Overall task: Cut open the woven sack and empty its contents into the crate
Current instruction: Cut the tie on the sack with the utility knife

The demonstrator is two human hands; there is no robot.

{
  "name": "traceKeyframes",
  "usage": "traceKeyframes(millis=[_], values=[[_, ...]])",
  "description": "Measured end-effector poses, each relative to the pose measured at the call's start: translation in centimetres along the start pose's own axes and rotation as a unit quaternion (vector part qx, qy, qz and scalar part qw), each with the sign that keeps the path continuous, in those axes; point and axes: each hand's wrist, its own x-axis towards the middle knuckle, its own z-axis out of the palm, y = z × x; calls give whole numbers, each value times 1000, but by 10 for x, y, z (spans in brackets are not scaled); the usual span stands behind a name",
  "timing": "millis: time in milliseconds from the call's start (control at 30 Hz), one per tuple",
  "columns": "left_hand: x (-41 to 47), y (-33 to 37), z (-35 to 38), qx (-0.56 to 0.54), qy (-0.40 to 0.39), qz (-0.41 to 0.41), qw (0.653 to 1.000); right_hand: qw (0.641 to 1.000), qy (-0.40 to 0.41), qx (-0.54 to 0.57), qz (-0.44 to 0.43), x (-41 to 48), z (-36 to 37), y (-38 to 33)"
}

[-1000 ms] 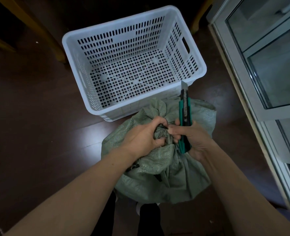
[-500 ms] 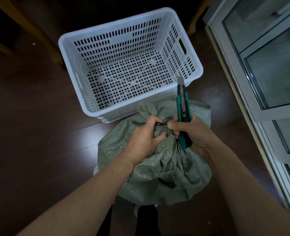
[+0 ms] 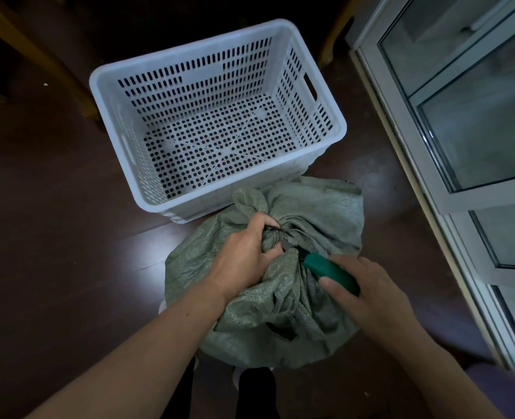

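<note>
A grey-green woven sack [image 3: 316, 213] stands on the dark floor in front of me, its neck bunched and tied with a dark cord. My left hand [image 3: 244, 255] is clenched around the tied neck. My right hand [image 3: 368, 291] grips a green utility knife [image 3: 325, 267], which lies low with its tip pointing at the tie; the blade itself is hidden in the folds. Just beyond the sack sits a white perforated plastic crate [image 3: 337, 128] with nothing inside it.
A glass sliding door with a pale metal frame [image 3: 425, 164] runs along the right. Wooden furniture legs [image 3: 38, 52] stand at the back left and back right. My legs and feet show under the sack at the bottom.
My right hand has swung the knife down from upright to nearly flat and drawn back to the right, with the tip now at the tied neck. The left hand keeps its hold.
</note>
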Motion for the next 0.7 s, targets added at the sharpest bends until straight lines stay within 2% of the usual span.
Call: traceKeyframes(millis=[333,700], values=[[-1,2,1,1,1,-13,1000,999,37,24,6,-3,5,-6],[0,1,4,21,7,-18,1000,998,8,43,39,-1,2,-5]])
